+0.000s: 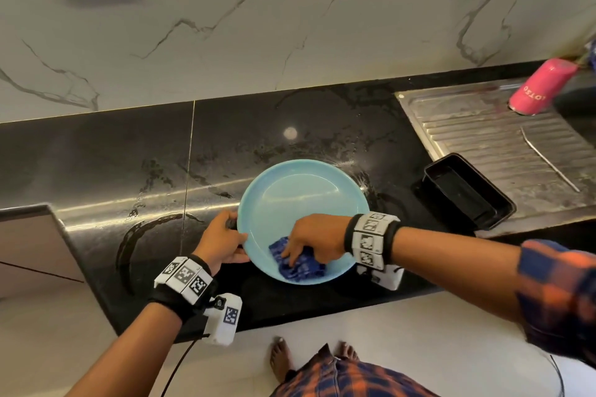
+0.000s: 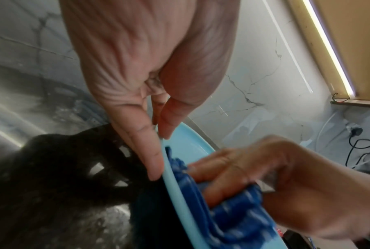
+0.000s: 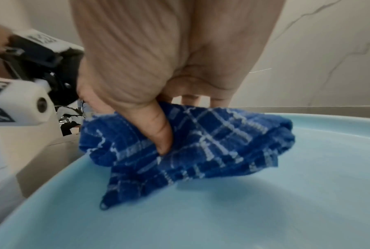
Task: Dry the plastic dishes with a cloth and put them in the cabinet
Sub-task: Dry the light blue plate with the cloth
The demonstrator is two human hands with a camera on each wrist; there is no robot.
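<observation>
A light blue plastic plate (image 1: 300, 196) is held tilted over the black countertop (image 1: 129, 171). My left hand (image 1: 222, 240) grips its left rim, thumb on the inside and fingers behind; in the left wrist view the left hand (image 2: 158, 134) pinches the plate's rim (image 2: 180, 190). My right hand (image 1: 314, 240) presses a bunched blue checked cloth (image 1: 298, 263) against the plate's near inner side. In the right wrist view the right hand (image 3: 167, 124) has its thumb and fingers dug into the cloth (image 3: 201, 143) on the plate (image 3: 264, 210).
A black rectangular tray (image 1: 467, 193) lies at the edge of the steel drainboard (image 1: 503, 145) to the right. A pink bottle (image 1: 538, 87) stands on the drainboard's far end. Water streaks wet the countertop. A marble wall (image 1: 258, 26) rises behind.
</observation>
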